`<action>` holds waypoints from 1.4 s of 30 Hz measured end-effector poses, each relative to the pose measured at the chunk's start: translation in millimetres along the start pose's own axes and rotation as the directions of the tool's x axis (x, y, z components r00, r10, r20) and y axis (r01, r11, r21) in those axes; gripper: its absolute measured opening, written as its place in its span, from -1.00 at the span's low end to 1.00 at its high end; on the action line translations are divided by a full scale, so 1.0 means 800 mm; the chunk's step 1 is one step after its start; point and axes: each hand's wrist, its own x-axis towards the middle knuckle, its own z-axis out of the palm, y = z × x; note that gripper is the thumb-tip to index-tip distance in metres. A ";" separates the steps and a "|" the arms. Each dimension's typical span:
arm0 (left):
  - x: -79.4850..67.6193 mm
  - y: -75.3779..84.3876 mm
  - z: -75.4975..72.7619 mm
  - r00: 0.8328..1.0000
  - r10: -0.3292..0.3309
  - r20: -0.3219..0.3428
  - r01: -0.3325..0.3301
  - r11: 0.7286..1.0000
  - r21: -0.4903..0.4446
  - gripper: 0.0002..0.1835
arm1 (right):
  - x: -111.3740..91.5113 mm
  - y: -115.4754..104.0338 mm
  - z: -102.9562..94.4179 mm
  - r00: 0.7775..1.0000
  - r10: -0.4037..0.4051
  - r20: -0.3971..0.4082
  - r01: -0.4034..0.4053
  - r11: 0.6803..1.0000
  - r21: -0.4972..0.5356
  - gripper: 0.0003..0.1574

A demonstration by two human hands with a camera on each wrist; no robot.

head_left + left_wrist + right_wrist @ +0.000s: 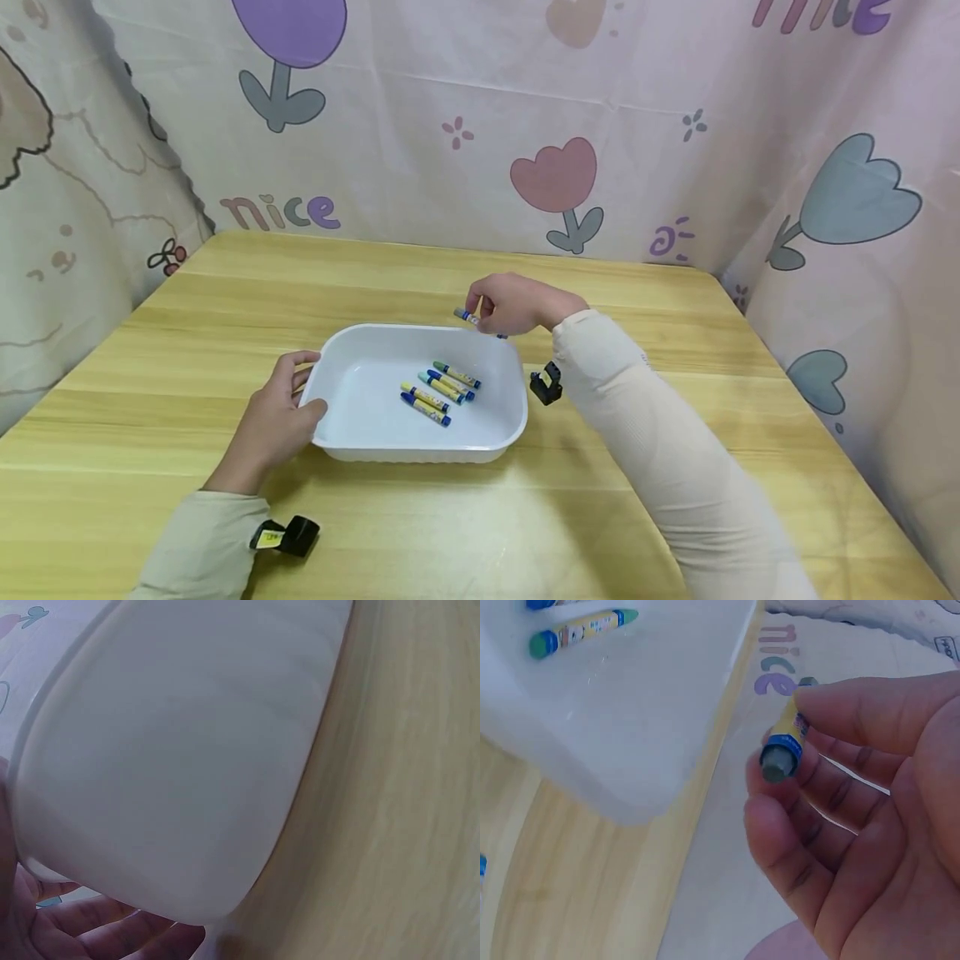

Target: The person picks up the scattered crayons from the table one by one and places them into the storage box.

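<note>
**Fingers [780,844] of the right hand [517,304] pinch a grey crayon [786,742] just past the white tray [412,455]**

The grip is narrow, thumb against fingertips; the crayon has a yellow wrapper with blue bands, and in the head view it shows beyond the tray's far rim, towards the right corner; how high it is above the table [585,517] I cannot tell.

The left hand [281,417] holds the tray's left end, thumb at the rim, other fingers against the outside wall.

Inside the tray, right of its middle, five more crayons lie roughly side by side, all slanting; a green crayon [457,376] is nearest the far rim; then come a blue crayon [448,383], a pale green crayon [441,388] and a yellow crayon [424,397]; a second blue crayon [426,410] is nearest the front rim.

Behind the tray, past the table, hangs a printed cloth [405,192].
</note>
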 end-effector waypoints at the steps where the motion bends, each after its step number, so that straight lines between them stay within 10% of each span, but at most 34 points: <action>1: 0.000 0.000 0.000 1.000 -0.002 -0.001 0.002 1.000 0.001 -0.34 | 0.002 -0.003 0.001 1.000 0.003 0.014 -0.003 1.000 0.001 -0.70; 21: 0.000 -0.002 0.000 1.000 0.009 0.001 -0.009 1.000 -0.007 -0.33 | 0.023 -0.043 0.041 0.991 -0.067 0.113 0.068 0.998 -0.005 -0.61; 42: 0.000 0.001 0.000 1.000 0.004 0.000 -0.004 1.000 0.008 -0.33 | -0.026 0.046 0.020 0.989 0.021 -0.148 0.003 0.987 0.158 -0.65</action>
